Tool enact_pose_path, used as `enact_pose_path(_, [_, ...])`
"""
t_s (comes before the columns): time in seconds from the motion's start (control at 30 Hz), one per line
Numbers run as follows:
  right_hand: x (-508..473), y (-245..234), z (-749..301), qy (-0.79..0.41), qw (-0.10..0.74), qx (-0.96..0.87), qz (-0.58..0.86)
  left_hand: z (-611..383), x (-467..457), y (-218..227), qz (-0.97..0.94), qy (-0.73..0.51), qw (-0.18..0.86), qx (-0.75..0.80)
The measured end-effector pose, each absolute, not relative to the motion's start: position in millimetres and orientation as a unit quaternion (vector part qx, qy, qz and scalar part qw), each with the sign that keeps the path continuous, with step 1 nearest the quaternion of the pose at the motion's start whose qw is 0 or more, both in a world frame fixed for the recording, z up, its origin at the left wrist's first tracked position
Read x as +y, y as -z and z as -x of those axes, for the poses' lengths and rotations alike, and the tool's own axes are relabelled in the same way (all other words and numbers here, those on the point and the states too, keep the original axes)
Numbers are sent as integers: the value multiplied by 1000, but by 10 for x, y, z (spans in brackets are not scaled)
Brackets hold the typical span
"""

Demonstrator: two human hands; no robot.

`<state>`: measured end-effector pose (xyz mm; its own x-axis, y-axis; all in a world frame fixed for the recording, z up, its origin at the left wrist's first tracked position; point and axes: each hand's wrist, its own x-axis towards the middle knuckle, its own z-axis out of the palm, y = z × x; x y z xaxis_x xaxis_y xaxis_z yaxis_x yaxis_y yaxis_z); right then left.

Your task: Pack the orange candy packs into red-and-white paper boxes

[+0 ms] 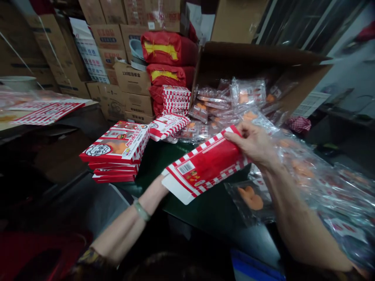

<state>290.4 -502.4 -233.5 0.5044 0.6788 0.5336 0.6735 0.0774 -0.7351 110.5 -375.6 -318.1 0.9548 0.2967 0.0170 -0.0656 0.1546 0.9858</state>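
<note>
Flat red-and-white carton (pixel 202 166), barcode side up, is held slantwise above the green desk (pixel 205 218), long axis rising toward the open cardboard box (pixel 263 62); right hand (pixel 252 142) pinches its far end, left hand (pixel 156 189) grips the near edge.

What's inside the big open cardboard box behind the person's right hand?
The open cardboard carton holds a heap of clear plastic packets of orange pieces, some with red-and-white labels. The top packets cover the carton's floor and whatever lies lower down.
</note>
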Motion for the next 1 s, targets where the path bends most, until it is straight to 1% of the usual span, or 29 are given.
enact_pose_path(0.07, [-4948,2288,-2863,-20,464,-525,713,-1029,-3574,3031,-694,-175,688,119])
enact_pose_path(0.13, [-4835,2268,-2810,-66,413,-538,732,-981,-3499,2950,-769,-214,593,108])
enact_pose_path(0.2, [-4703,2252,-2739,-139,404,-533,730,-981,-3539,2948,-838,-221,491,88])
enact_pose_path(0.27, [-4578,2229,-2654,-208,420,-513,719,-1025,-3630,3015,-870,-230,427,94])
enact_pose_path(0.33, [-4478,2203,-2571,-242,434,-495,713,-1089,-3697,3123,-862,-267,417,109])
enact_pose_path(0.47, [-4345,2183,-2448,-247,442,-503,701,-1185,-3711,3308,-798,-320,498,112])
enact_pose_path(0.53, [-4292,2195,-2399,-250,451,-513,686,-1210,-3731,3339,-762,-358,520,145])
enact_pose_path(0.6, [-4246,2204,-2350,-245,455,-521,679,-1232,-3784,3331,-738,-397,510,196])
enact_pose_path(0.7, [-4227,2162,-2285,-223,431,-535,691,-1266,-3873,3292,-712,-431,497,246])
enact_pose_path(0.77, [-4277,2087,-2253,-188,385,-565,705,-1287,-3894,3280,-699,-442,508,241])
enact_pose_path(0.83, [-4383,2003,-2235,-94,299,-615,724,-1300,-3874,3290,-692,-454,512,231])
enact_pose_path(0.93, [-4579,1957,-2261,97,128,-634,756,-1287,-3799,3333,-679,-482,498,242])
enact_pose_path(0.97, [-4630,1976,-2287,127,85,-622,768,-1269,-3771,3350,-675,-488,496,245])
enact_pose_path(1.0, [-4666,2009,-2319,130,63,-610,779,-1243,-3742,3366,-672,-485,504,244])
